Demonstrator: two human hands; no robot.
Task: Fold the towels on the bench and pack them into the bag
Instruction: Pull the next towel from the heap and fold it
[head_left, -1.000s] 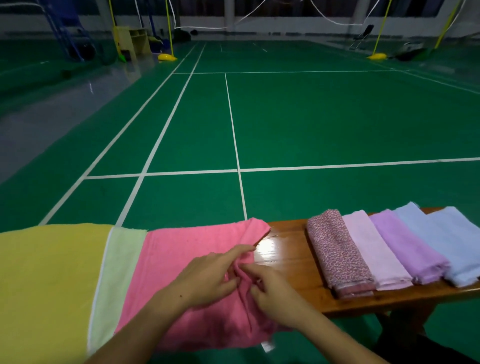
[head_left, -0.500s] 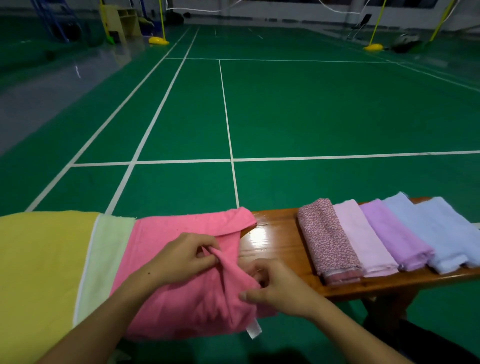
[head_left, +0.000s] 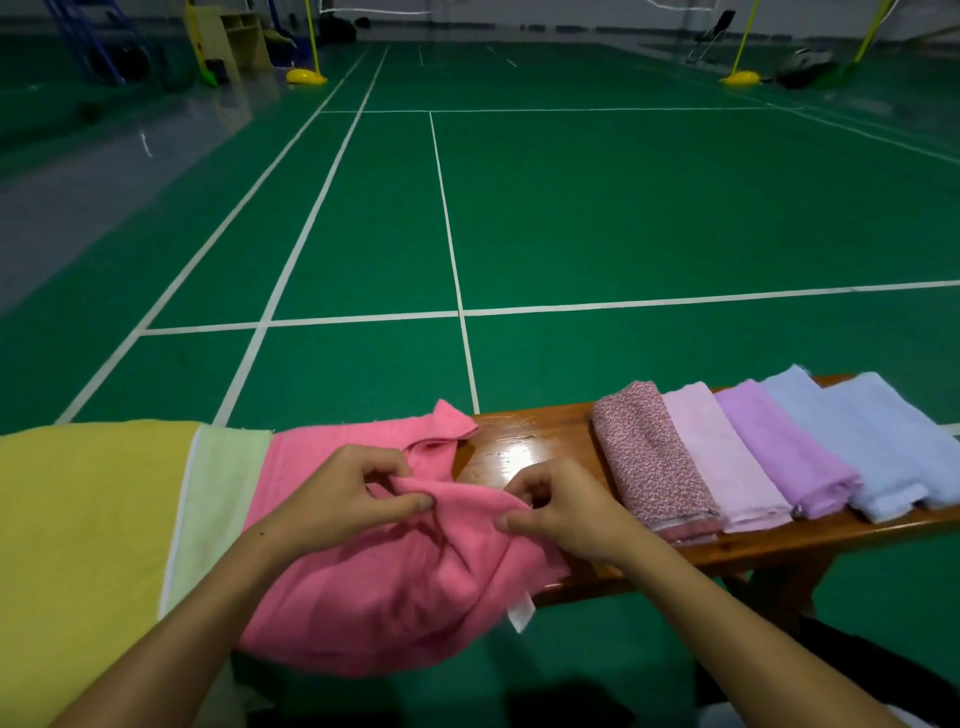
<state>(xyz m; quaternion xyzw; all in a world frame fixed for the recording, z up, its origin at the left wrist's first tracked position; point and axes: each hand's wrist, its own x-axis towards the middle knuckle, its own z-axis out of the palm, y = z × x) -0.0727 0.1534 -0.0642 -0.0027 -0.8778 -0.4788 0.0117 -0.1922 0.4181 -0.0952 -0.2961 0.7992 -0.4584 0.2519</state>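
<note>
Slippage worries me: my left hand (head_left: 345, 496) and right hand (head_left: 558, 512) each pinch the pink towel (head_left: 395, 577) draped over the bench (head_left: 524, 452)'s near edge, so uneven pulling could drag it floorward.

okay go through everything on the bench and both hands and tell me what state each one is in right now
pink towel: unfolded, bunched, pinched by both hands
left hand: pinching the pink towel
right hand: pinching the pink towel
yellow towel: spread flat
patterned towel: folded
pale pink towel: folded
purple towel: folded
blue towels: folded
</note>
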